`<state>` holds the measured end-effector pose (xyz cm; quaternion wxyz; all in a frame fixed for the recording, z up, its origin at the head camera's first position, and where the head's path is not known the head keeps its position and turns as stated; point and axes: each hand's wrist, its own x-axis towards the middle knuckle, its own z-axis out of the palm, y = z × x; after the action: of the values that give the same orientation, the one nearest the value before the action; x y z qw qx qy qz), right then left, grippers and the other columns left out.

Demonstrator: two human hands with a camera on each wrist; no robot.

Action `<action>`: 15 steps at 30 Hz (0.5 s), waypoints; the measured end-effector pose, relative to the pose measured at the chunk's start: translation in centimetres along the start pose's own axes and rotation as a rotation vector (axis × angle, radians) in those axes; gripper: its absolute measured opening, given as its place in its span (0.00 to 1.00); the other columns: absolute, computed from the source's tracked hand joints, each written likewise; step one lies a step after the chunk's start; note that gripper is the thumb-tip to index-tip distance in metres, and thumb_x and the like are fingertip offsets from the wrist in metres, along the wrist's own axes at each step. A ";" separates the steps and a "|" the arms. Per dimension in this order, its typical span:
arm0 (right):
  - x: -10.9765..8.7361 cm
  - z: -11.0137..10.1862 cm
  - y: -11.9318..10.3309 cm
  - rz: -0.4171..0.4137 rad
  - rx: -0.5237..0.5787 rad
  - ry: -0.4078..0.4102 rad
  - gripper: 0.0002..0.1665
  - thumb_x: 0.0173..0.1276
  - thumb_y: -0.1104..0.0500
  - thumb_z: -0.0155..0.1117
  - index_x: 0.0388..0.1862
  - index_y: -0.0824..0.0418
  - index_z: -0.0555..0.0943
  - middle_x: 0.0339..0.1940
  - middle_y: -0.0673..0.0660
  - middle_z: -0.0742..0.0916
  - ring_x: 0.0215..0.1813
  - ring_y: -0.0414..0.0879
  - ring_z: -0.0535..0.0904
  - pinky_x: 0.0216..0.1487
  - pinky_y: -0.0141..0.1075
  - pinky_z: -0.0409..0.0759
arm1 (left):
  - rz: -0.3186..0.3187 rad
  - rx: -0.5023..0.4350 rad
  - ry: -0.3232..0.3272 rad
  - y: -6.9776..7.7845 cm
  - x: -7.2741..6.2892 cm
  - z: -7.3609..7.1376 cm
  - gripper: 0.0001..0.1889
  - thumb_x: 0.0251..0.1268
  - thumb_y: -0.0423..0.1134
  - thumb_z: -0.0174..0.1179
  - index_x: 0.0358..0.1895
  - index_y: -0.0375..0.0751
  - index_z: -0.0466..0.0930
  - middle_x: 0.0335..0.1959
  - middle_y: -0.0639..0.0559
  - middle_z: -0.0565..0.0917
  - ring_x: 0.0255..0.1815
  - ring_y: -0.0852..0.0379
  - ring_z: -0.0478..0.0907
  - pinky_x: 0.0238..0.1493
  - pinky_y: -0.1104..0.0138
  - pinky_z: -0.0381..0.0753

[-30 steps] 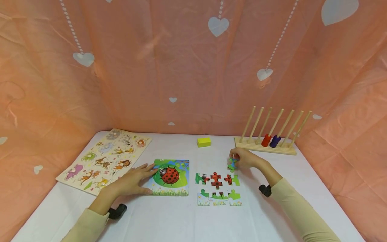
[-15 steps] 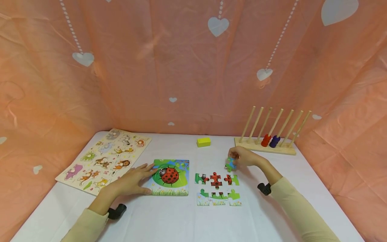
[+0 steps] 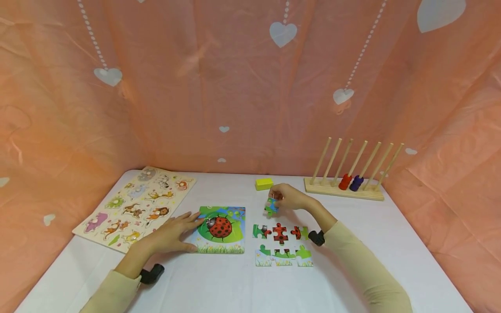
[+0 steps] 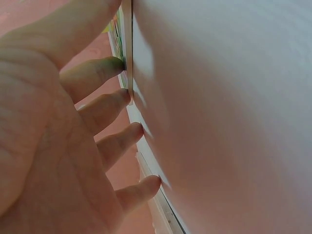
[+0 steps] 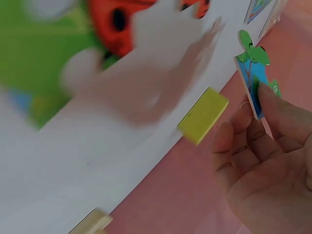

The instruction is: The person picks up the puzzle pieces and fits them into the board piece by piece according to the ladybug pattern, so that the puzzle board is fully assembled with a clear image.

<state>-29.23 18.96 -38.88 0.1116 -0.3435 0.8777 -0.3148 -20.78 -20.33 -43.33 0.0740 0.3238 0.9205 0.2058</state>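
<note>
My right hand (image 3: 289, 198) pinches a blue and green jigsaw piece (image 3: 271, 206) between thumb and fingers, held above the white table. In the right wrist view that piece (image 5: 252, 80) stands tilted, with knobs pointing up and sideways. Just below it lie two rows of ladybug jigsaw pieces (image 3: 279, 234), slightly apart from one another. My left hand (image 3: 170, 234) rests with spread fingers at the left edge of a square ladybug picture board (image 3: 235, 237). The left wrist view shows the fingertips (image 4: 114, 64) against that edge and the tabletop.
A wooden animal puzzle board (image 3: 146, 198) lies at the far left. Behind the right hand sits a yellow block (image 3: 264, 184). At the back right stands a wooden base (image 3: 372, 194) with upright rods, carrying red (image 3: 345, 181) and purple (image 3: 356, 183) pieces. A pink curtain (image 3: 250, 108) closes the back.
My right hand has carried the blue and green jigsaw piece leftward, from above the right end of the rows to above their left end. The left hand has stayed put.
</note>
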 end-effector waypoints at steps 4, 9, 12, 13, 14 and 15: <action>1.5 0.8 -1.0 0.019 0.011 -0.024 0.09 0.60 0.76 0.64 0.38 0.68 0.78 0.27 0.52 0.75 0.34 0.43 0.68 0.37 0.33 0.70 | -0.001 -0.002 -0.002 0.0 0.0 0.0 0.45 0.54 0.58 0.71 0.71 0.35 0.69 0.75 0.31 0.61 0.73 0.24 0.54 0.62 0.25 0.53; 3.2 2.1 -2.3 0.000 0.017 -0.063 0.09 0.60 0.77 0.64 0.38 0.69 0.78 0.28 0.52 0.75 0.34 0.43 0.67 0.37 0.32 0.69 | 0.002 0.005 0.004 -0.2 0.0 0.1 0.45 0.54 0.58 0.70 0.71 0.35 0.70 0.75 0.31 0.61 0.73 0.24 0.55 0.62 0.25 0.54; 4.3 2.9 -3.0 -0.031 0.009 -0.081 0.09 0.60 0.77 0.64 0.39 0.69 0.79 0.28 0.52 0.75 0.33 0.42 0.67 0.36 0.31 0.69 | 0.003 0.010 0.008 -0.2 0.0 0.2 0.44 0.54 0.58 0.70 0.71 0.35 0.70 0.75 0.31 0.61 0.73 0.24 0.55 0.62 0.25 0.54; 4.6 3.2 -3.2 -0.041 0.006 -0.086 0.09 0.60 0.77 0.64 0.39 0.69 0.79 0.28 0.52 0.75 0.33 0.42 0.67 0.36 0.31 0.69 | 0.004 0.013 0.008 -0.2 0.0 0.2 0.44 0.54 0.58 0.71 0.71 0.35 0.70 0.75 0.31 0.61 0.73 0.24 0.55 0.61 0.25 0.54; 4.9 3.5 -3.3 -0.047 0.005 -0.091 0.10 0.60 0.77 0.64 0.39 0.68 0.79 0.28 0.52 0.75 0.33 0.42 0.67 0.36 0.31 0.69 | 0.002 0.010 0.008 -0.2 0.0 0.2 0.44 0.54 0.58 0.71 0.71 0.35 0.69 0.75 0.31 0.61 0.73 0.24 0.55 0.62 0.25 0.54; 5.2 3.8 -3.5 -0.052 0.006 -0.096 0.10 0.61 0.77 0.64 0.39 0.68 0.79 0.28 0.53 0.75 0.33 0.42 0.67 0.36 0.31 0.69 | -0.001 0.009 0.009 -0.2 0.1 0.2 0.45 0.54 0.58 0.71 0.71 0.35 0.69 0.75 0.31 0.61 0.73 0.24 0.55 0.62 0.25 0.54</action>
<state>-29.63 11.70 -39.56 0.1465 -0.3806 0.8612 -0.3032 -20.88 -20.37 -43.63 0.0684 0.3226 0.9219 0.2031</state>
